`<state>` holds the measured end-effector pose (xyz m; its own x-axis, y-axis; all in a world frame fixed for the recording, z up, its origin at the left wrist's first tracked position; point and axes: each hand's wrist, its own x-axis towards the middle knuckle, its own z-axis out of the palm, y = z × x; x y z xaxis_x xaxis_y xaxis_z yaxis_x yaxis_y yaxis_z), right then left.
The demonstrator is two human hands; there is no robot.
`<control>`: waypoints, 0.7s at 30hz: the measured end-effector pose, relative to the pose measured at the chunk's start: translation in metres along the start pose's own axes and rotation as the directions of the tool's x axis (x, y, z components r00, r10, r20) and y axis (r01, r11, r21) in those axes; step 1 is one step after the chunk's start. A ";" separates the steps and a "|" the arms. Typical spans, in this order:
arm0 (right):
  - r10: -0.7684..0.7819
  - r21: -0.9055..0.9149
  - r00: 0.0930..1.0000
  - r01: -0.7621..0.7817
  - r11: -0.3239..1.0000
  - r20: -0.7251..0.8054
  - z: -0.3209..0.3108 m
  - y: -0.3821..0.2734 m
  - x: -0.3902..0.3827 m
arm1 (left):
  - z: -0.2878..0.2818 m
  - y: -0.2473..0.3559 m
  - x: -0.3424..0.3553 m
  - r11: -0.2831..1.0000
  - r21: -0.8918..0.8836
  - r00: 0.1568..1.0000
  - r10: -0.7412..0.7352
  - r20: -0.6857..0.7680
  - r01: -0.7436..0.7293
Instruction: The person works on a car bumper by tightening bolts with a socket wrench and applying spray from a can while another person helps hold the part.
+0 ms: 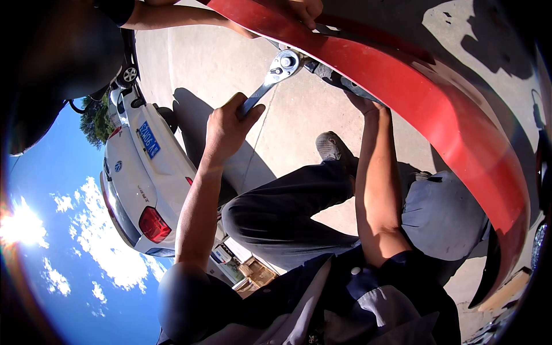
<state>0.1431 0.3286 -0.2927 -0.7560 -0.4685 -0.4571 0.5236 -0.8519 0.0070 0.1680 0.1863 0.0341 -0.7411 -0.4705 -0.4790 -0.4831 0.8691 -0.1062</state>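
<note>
My left hand (233, 126) is closed round the handle of a shiny ratchet wrench (270, 80). The wrench's round head sits at a small metal fitting beside the edge of a long, curved red car body panel (402, 86). My right hand (365, 103) reaches up to the panel's underside, against a dark grey part (339, 79) along its edge; its fingers are hidden there. Another person's hand (307, 10) rests on the panel's far side, and that person's forearm (184, 17) runs to the near edge, the hand there mostly covered by the panel.
My bent knee (259, 221) and grey shoe (333, 146) are below the wrench, on pale concrete (213, 63). A white car (149, 178) stands at the left, with another vehicle's wheel (130, 74) beyond it. Shadows fall across the ground at the upper right.
</note>
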 end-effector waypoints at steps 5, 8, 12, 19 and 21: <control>0.053 0.185 0.997 -0.044 0.982 -0.048 -0.008 -0.013 -0.007 | 0.071 0.061 -0.057 0.422 -0.869 0.952 0.039 0.302 0.259; 0.082 0.203 0.997 -0.077 0.976 -0.015 -0.004 -0.023 -0.004 | 0.097 0.183 -0.069 -0.333 -0.899 0.949 -0.035 0.313 0.285; 0.166 0.301 0.986 -0.166 0.939 0.026 -0.002 -0.015 0.003 | 0.107 0.155 -0.073 -0.301 -0.927 0.974 0.045 0.220 0.223; 0.096 0.214 0.995 -0.102 0.971 0.036 -0.006 -0.022 0.007 | -0.001 -0.023 0.037 0.960 -0.252 0.961 0.177 0.212 -0.122; 0.091 0.209 0.995 -0.099 0.973 0.047 -0.005 -0.024 0.007 | -0.014 -0.031 0.068 0.973 -0.151 0.952 0.205 0.228 -0.174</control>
<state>0.1272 0.3464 -0.3004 -0.7232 -0.5542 -0.4121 0.5020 -0.8316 0.2376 0.1260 0.1247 0.0174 -0.6984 -0.2346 -0.6762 -0.4118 0.9044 0.1115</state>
